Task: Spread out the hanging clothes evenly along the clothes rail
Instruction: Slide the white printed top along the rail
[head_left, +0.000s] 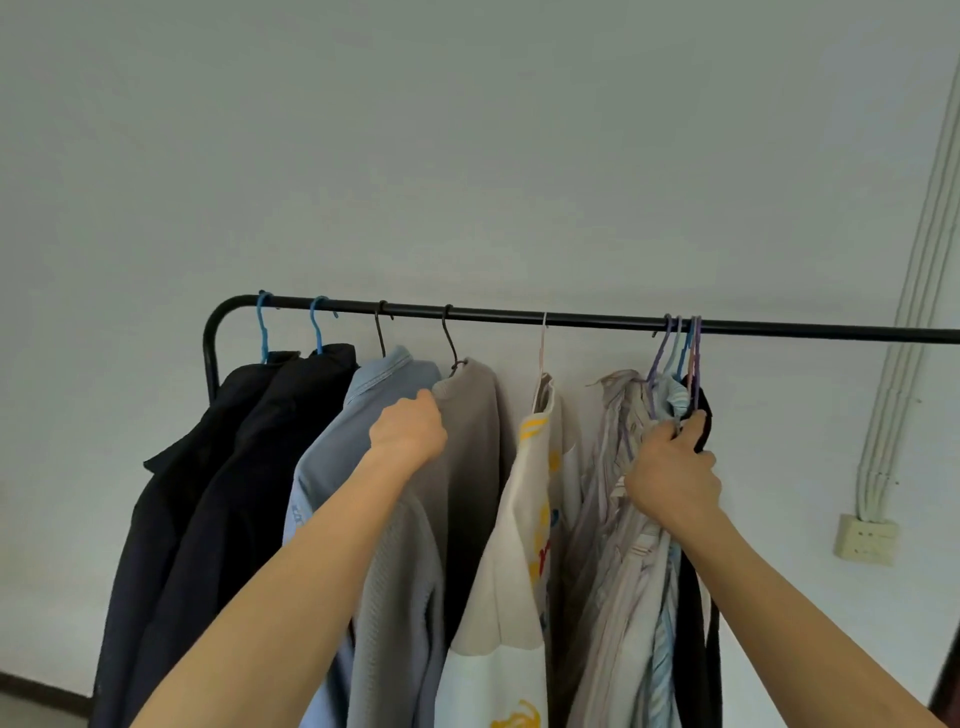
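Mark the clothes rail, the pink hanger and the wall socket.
clothes rail (597, 319), head view, bare stretch of bar.
pink hanger (542, 343), head view, its neck.
wall socket (865, 540), head view, its face.

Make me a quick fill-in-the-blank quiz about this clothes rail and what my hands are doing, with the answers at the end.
1. The clothes rail is ____ in colour.
2. The two dark jackets at its left end hang on ____ hangers.
3. The left hand grips the taupe sweater, while the ____ hand grips the bunched clothes.
4. The cream top with yellow print hangs ____ the two hands.

Missing words: black, blue, right, between.
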